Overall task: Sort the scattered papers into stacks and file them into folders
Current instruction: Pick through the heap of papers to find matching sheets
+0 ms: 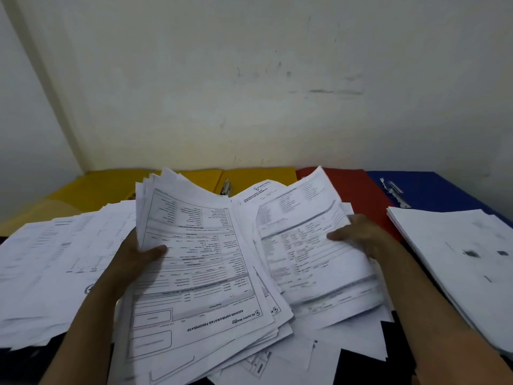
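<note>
Nearest, a thick sheaf of forms is tilted up off the pile, its top sheet upside down to the viewer; the heading reads "ASUHAN KEPERAWATAN PERIOPERATIF". The left hand grips its left edge, thumb curled over the front. The right hand pinches a second form, thumb on the face, print blurred. Loose papers spread left, and a squared stack sits right. Behind, against the wall, lie open folders: yellow folder, red folder, blue folder, partly hidden by raised sheets.
</note>
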